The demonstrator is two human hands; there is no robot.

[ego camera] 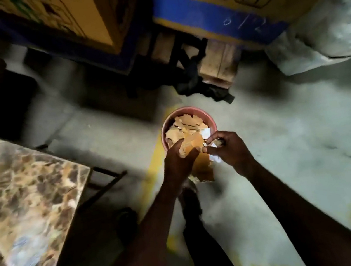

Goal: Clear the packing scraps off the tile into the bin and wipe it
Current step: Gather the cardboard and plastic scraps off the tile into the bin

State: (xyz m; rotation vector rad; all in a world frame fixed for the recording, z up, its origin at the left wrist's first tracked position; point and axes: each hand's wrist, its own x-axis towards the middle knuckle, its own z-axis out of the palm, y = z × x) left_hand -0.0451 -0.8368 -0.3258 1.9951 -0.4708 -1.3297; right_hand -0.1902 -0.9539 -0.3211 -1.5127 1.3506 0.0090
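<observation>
Both hands are held together just over the near edge of the bin (188, 128), a round pinkish bin that stands on the grey floor (289, 160) and is already heaped with torn cardboard scraps (185, 123). A bundle of packing scraps (194, 144), tan cardboard mixed with bits of white paper, is gripped between the two hands right at the rim. The left hand (178, 163) is curled around the cardboard side of the bundle, fingers pointed toward the bin. The right hand (227, 148) is clenched on the white paper side, thumb and fingers pinched around it. One larger cardboard piece (204, 169) is seen hanging below the hands, on the near side of the bin. The tile (21, 196), a brown and cream marbled slab, is seen at the left on a dark metal frame (102, 185), well apart from the bin; the picture is smeared there, so whether any scraps lie on it cannot be told. Beyond the bin, yellow cartons with blue bands (215, 15) are stacked on wooden blocks (218, 64), with a dark cloth (204, 89) lying on the floor in front of them. A yellow painted line (155, 170) is crossed by the bin. A white sack (333, 32) is seen at the right.
</observation>
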